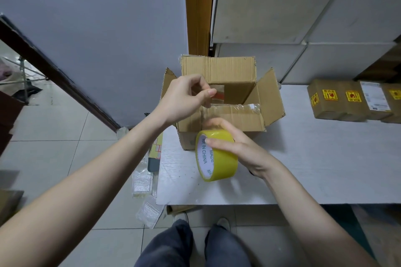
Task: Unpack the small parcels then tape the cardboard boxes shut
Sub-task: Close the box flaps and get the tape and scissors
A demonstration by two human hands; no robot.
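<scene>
An open cardboard box (230,71) stands at the left end of the white table (325,158), its flaps spread and the near flap folded inward. My right hand (240,147) grips a yellow tape roll (219,158) just in front of the box. A clear strip of tape runs up from the roll. My left hand (186,97) pinches the end of that strip above the box's left side. What lies inside the box is hidden.
Several small taped brown parcels (338,99) with yellow stickers sit at the table's right. Large white boxes (303,6) are stacked behind. Bubble-wrap pouches (143,182) and a grey item lie on the tiled floor to the left of the table. My legs stand at its front edge.
</scene>
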